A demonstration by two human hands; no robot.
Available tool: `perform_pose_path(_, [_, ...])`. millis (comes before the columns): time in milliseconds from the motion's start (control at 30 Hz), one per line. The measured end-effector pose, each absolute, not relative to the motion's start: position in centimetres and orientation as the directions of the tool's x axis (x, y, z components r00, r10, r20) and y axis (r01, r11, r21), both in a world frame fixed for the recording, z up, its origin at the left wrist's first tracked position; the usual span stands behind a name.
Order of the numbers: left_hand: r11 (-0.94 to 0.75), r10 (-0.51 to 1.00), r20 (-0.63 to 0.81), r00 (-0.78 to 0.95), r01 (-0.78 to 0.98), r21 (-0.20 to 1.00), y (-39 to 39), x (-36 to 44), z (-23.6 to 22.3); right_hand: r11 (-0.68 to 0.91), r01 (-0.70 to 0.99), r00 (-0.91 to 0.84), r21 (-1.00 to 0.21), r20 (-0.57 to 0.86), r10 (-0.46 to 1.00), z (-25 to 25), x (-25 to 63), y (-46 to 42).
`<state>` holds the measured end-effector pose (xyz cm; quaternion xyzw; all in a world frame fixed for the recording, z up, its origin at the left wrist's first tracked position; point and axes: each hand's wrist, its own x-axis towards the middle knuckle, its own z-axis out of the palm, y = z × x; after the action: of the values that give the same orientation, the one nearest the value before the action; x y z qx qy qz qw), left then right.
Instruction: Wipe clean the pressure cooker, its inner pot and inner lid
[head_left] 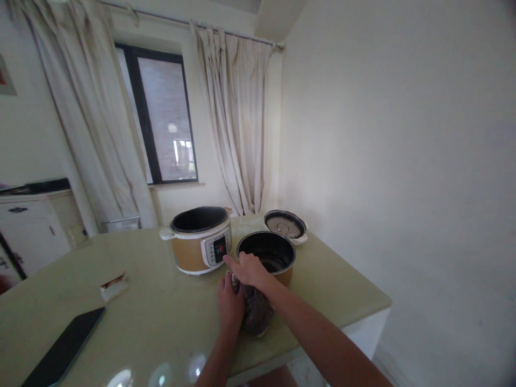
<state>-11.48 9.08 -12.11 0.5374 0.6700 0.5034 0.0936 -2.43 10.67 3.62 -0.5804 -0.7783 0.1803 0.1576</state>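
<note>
A clear plastic bag (256, 314) of dark grains lies on the pale green table (161, 312) in front of a black inner pot (266, 253). My left hand (229, 305) is wrapped round the bag's left side. My right hand (248, 270) is closed on the bag's top, just at the pot's near rim. Left of the pot stands an open tan and white electric cooker (200, 239) with a control panel facing me. Its lid (286, 224) lies upside down behind the pot.
A dark tablet (64, 346) lies at the table's near left, with a small white box (114, 286) beyond it. The table's right edge runs close to a white wall. Curtains and a window stand behind; a white cabinet (28, 228) is at far left.
</note>
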Motion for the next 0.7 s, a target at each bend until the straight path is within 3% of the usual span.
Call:
perform_pose_path(100, [-0.138,0.765,0.471,-0.439,0.602,0.786,8.9,-11.6,-11.9,0.385,0.8,-0.418,-0.461,0.033,0.908,4.5,0.3,10.8])
perform_pose_path(200, [-0.278,0.704,0.573,-0.419,0.58,0.765,8.2,-11.3,-11.7,0.512,0.79,-0.537,-0.337,0.023,0.843,4.7,3.9,10.6])
perform_pose_path(367, [-0.514,0.648,0.724,-0.234,0.567,0.644,6.9,-10.0,-11.7,0.428,0.883,-0.448,-0.193,-0.074,0.891,3.9,5.9,10.1])
perform_pose_path(567, [-0.37,0.735,0.616,-0.285,0.592,0.716,7.7,-10.0,-11.5,0.364,0.875,-0.405,-0.319,-0.073,0.911,3.8,1.3,10.4])
perform_pose_path(700, [-0.228,0.814,0.494,-0.305,0.615,0.755,8.3,-10.6,-11.6,0.346,0.881,-0.37,-0.322,-0.014,0.929,3.5,-0.8,10.7])
